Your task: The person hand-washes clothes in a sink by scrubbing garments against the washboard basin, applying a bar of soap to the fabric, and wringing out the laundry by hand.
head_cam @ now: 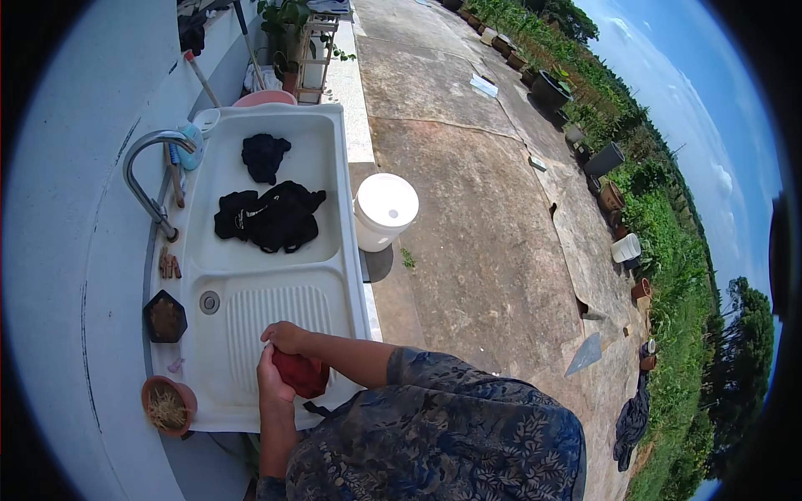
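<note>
Both of my hands grip a bunched dark red cloth (302,374) above the ribbed washboard section (282,307) of a white sink. My left hand (276,379) holds it from the left side, palm against the cloth. My right hand (287,338) closes over its upper end, fingers bent and close to the left thumb. Farther up, in the deeper basin (210,250), lie a crumpled black garment (285,219) with white print and a smaller black cloth (265,156). A metal drain (209,302) shows left of the ridges.
A curved chrome faucet (135,169) rises from the sink's left rim. Along that rim are a wooden-handled brush (175,181), clothespins (168,263), a black hexagonal pot (165,316) and a terracotta-coloured pot (168,406). A lidded white bucket (385,210) stands on the concrete (463,250) at right.
</note>
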### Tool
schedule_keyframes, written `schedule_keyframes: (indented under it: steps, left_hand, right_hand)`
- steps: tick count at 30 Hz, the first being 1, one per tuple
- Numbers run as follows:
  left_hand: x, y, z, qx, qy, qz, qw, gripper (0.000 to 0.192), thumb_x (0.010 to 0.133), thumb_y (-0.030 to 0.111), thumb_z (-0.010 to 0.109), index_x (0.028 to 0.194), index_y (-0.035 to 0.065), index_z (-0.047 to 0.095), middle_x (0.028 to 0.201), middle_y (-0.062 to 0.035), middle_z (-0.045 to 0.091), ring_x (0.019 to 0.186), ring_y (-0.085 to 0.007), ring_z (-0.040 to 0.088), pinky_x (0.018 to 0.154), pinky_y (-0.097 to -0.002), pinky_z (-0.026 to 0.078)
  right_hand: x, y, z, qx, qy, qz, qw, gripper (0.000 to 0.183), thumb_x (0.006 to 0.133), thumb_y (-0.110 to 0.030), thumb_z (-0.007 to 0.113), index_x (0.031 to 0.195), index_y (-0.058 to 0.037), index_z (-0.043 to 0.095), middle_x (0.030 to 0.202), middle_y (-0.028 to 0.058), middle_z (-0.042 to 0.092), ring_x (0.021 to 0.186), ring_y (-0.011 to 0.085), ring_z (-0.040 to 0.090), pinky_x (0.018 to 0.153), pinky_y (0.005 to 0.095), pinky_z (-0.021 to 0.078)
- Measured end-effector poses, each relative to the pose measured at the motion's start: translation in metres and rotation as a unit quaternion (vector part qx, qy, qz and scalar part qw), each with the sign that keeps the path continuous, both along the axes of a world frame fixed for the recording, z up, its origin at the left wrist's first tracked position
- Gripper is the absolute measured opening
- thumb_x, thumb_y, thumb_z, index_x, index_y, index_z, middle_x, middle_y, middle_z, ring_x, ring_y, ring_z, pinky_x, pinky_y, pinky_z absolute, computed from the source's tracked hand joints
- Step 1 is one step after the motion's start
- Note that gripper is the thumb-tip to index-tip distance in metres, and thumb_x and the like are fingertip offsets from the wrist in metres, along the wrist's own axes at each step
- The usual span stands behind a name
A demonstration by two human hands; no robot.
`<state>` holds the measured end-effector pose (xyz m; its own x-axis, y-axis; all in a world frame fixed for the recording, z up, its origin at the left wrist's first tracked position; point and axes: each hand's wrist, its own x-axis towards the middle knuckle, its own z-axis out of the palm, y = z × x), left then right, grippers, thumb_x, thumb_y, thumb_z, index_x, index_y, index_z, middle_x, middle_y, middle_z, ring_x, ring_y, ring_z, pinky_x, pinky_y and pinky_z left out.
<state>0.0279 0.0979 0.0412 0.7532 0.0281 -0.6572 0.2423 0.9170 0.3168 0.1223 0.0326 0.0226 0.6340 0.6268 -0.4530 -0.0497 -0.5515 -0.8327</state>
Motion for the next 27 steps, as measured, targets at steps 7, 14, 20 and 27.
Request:
schedule_keyframes:
  steps: [7,14,20,27]
  left_hand:
    - [-0.001,0.022,0.027,-0.003,-0.067,0.03,0.997,0.028,0.088,0.021,0.051,0.109,0.003,0.055,0.105,-0.0114,0.061,0.098,-0.0256,0.059,0.091,-0.0399,0.046]
    - [0.004,0.028,0.034,0.144,-0.105,-0.056,0.983,0.036,0.079,0.008,0.049,0.113,-0.0018,0.052,0.108,-0.0113,0.058,0.103,-0.0235,0.056,0.094,-0.0363,0.044]
    - [0.005,0.024,0.046,0.202,-0.139,-0.1,0.964,0.061,0.069,-0.001,0.044,0.129,-0.0023,0.039,0.12,-0.0127,0.049,0.112,-0.0247,0.05,0.095,-0.0351,0.042]
    - [-0.013,0.032,0.038,0.433,-0.063,-0.231,0.869,0.055,0.067,-0.002,0.047,0.122,-0.0008,0.05,0.107,-0.0088,0.059,0.097,-0.0166,0.057,0.087,-0.0289,0.044]
  right_hand:
    - [0.02,-0.044,0.025,0.082,0.145,-0.09,0.982,0.035,0.092,-0.025,0.039,0.107,-0.0051,0.063,0.092,0.0121,0.061,0.079,0.0187,0.056,0.074,0.0305,0.048]
    - [0.017,-0.061,0.052,0.076,0.115,0.084,0.987,0.051,0.088,-0.047,0.046,0.104,-0.0009,0.062,0.091,0.0136,0.063,0.079,0.0188,0.058,0.072,0.0325,0.0477]
    - [0.017,-0.051,0.082,0.126,0.154,-0.017,0.98,0.044,0.082,-0.039,0.057,0.098,0.002,0.063,0.083,0.0153,0.064,0.073,0.0214,0.059,0.071,0.0334,0.0482]
    - [0.013,-0.044,0.1,0.135,0.112,0.052,0.983,0.027,0.077,-0.026,0.06,0.087,-0.0017,0.063,0.07,0.0053,0.059,0.064,0.0136,0.055,0.06,0.0266,0.0463]
